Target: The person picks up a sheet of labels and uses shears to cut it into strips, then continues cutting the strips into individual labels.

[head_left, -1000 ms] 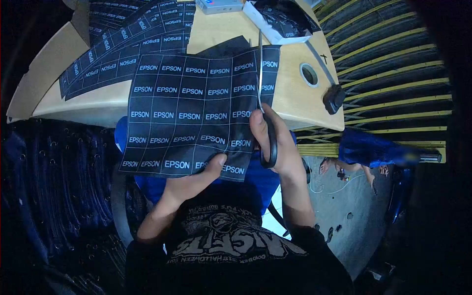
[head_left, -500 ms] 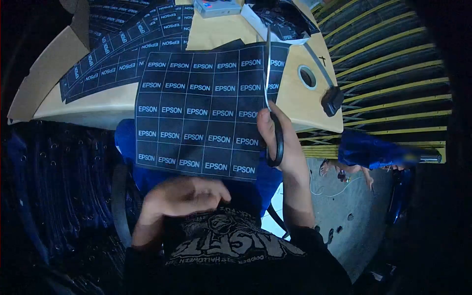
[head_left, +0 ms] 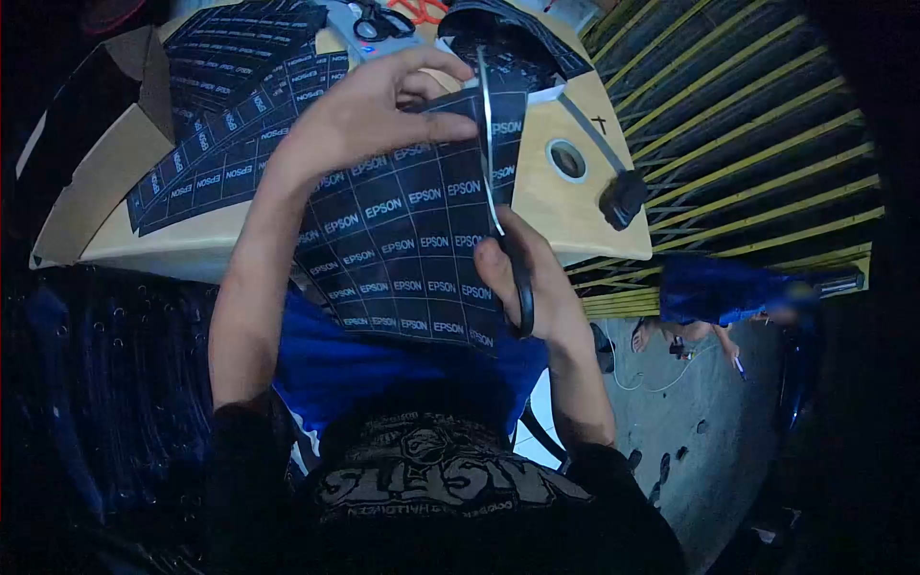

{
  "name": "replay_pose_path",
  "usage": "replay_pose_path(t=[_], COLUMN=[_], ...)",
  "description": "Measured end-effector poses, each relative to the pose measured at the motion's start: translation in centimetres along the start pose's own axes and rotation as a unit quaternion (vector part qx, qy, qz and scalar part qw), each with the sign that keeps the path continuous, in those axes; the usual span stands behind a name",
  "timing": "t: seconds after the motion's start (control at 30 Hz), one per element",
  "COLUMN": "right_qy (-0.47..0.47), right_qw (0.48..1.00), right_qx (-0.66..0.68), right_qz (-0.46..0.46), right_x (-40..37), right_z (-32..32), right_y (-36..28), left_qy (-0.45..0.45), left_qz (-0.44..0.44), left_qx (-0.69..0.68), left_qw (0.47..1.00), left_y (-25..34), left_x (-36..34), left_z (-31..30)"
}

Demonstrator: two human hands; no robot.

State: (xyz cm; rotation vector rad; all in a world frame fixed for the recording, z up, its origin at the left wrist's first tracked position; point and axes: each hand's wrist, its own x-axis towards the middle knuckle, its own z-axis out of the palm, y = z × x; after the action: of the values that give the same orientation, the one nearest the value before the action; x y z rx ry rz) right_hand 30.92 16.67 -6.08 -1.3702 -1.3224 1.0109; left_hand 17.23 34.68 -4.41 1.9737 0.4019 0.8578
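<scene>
Label sheet [head_left: 407, 249] top now pinched by left hand [head_left: 369, 105]; scissors [head_left: 498, 211] cutting

Single view from a camera worn on the person's head. It faces forward and steeply down through a wide, curved lens, close above the left hand [head_left: 383, 105] and right hand [head_left: 532, 278]. The table's [head_left: 551, 206] near edge crosses the upper frame, and the floor [head_left: 690, 402] shows at lower right.

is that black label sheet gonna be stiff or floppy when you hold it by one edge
Probably floppy: the sheet seems to bend between the left hand at its top edge and the scissors in the right hand. Likely light, since a fingertip pinch carries it.
</scene>
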Motion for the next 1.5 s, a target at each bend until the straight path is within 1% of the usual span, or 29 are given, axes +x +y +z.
replay_pose_path(t=[0.03, 0.07, 0.1, 0.17, 0.2, 0.23, 0.3, 0.33, 0.37, 0.43, 0.5, 0.53, 0.57, 0.6, 0.63, 0.67, 0.7, 0.73, 0.77, 0.9, 0.97, 1.0, 1.07, 1.1, 1.17, 1.2, 1.27, 1.37, 1.5], right_qy=[-0.002, -0.006, -0.005, -0.006, 0.001, 0.003, -0.017, -0.016, -0.024, -0.031, -0.067, -0.088, -0.087, -0.083, -0.079, -0.064, -0.065, -0.081, -0.097, -0.118, -0.122, -0.122, -0.129, -0.128, -0.099, -0.098, -0.132, -0.129, -0.125], right_qw=[1.000, 0.999, 0.999, 1.000, 0.996, 0.996, 0.995, 0.995, 0.994, 0.993, 0.997, 0.996, 0.996, 0.995, 0.992, 0.993, 0.993, 0.993, 0.993, 0.988, 0.987, 0.987, 0.987, 0.987, 0.986, 0.986, 0.985, 0.986, 0.984], right_qx=[-0.016, -0.031, -0.030, -0.023, -0.091, -0.089, -0.053, -0.051, -0.047, -0.044, 0.032, -0.017, -0.016, -0.039, -0.062, -0.026, -0.025, -0.033, -0.040, -0.083, -0.071, -0.071, -0.039, -0.039, 0.013, 0.013, -0.043, -0.039, -0.020], right_qz=[-0.005, -0.013, -0.015, -0.006, -0.024, -0.026, -0.079, -0.081, -0.090, -0.102, -0.033, -0.001, -0.002, -0.039, -0.076, -0.096, -0.097, -0.080, -0.062, -0.063, -0.079, -0.080, -0.092, -0.093, -0.137, -0.138, -0.100, -0.101, -0.122], right_x=[0.2, 0.3, 0.3, 0.1, 0.1, 0.1, 0.1, 0.0, 0.0, -0.2, -0.5, -0.5, -0.4, -0.4, -0.3, -0.4, -0.4, -0.4, -0.4, -0.3, -0.3, -0.3, -0.2, -0.1, -0.1, -0.1, 0.0, -0.1, -0.1], right_z=[0.0, -0.2, -0.3, -0.6, -0.9, -1.0, -1.1, -1.1, -1.1, -1.2, -1.1, -1.6, -1.6, -1.7, -1.6, -1.2, -1.2, -1.4, -1.6, -2.2, -2.3, -2.3, -2.1, -1.9, -1.5, -1.7, -2.3, -2.2, -2.1], right_y=[-0.1, -0.1, -0.2, -0.2, -0.2, -0.1, -0.1, -0.2, -0.3, -0.8, -1.5, -1.4, -1.1, -0.9, -0.8, -1.6, -1.8, -1.9, -1.9, -1.7, -1.6, -1.7, -1.8, -1.8, -1.5, -1.6, -1.9, -2.3, -2.2], left_qy=[-0.027, -0.016, -0.017, -0.051, -0.069, -0.071, -0.088, -0.072, -0.074, -0.104, -0.088, -0.090, -0.092, -0.115, -0.115, -0.114, -0.113, -0.081, -0.081, -0.074, -0.080, -0.079, -0.092, -0.092, -0.102, -0.102, -0.103, -0.105, -0.099], left_qz=[-0.067, -0.043, -0.041, -0.029, -0.044, -0.043, -0.065, -0.068, -0.068, -0.114, -0.131, -0.123, -0.115, -0.149, -0.149, -0.158, -0.167, -0.093, -0.093, -0.119, -0.109, -0.108, -0.118, -0.117, -0.176, -0.175, -0.172, -0.145, -0.167], left_qx=[-0.079, -0.094, -0.092, -0.080, -0.101, -0.098, -0.157, -0.118, -0.116, -0.129, -0.134, -0.104, -0.074, -0.072, -0.071, -0.078, -0.085, -0.110, -0.109, -0.106, -0.036, -0.035, 0.020, 0.021, 0.002, 0.002, -0.023, -0.052, -0.041], left_qw=[0.994, 0.995, 0.995, 0.995, 0.991, 0.992, 0.981, 0.988, 0.988, 0.980, 0.978, 0.983, 0.986, 0.979, 0.980, 0.978, 0.976, 0.986, 0.986, 0.984, 0.990, 0.990, 0.989, 0.989, 0.979, 0.979, 0.979, 0.982, 0.980], left_y=[0.1, 0.6, 0.4, 0.0, 0.1, 0.7, 1.7, 1.6, 1.7, 2.3, 3.2, 3.3, 3.6, 4.2, 4.3, 4.4, 4.5, 4.2, 4.4, 5.9, 5.6, 5.7, 6.1, 6.5, 7.3, 7.4, 7.5, 7.5, 7.8], left_x=[0.3, 0.1, 0.1, -0.1, -0.3, -0.2, -0.3, -0.3, -0.2, 0.1, 0.0, 0.0, 0.0, -0.1, -0.2, -0.3, -0.3, -0.5, -0.6, -0.8, -0.7, -0.7, -0.6, -0.5, -0.6, -0.6, -0.7, -0.8, -0.9], left_z=[-0.4, -0.1, 0.0, 0.2, -0.1, -0.3, -0.7, -0.9, -1.2, -1.9, -2.2, -2.4, -2.5, -2.9, -2.9, -2.9, -2.9, -2.5, -2.4, -2.5, -2.9, -3.0, -3.3, -3.3, -3.2, -3.2, -3.2, -3.2, -3.2])
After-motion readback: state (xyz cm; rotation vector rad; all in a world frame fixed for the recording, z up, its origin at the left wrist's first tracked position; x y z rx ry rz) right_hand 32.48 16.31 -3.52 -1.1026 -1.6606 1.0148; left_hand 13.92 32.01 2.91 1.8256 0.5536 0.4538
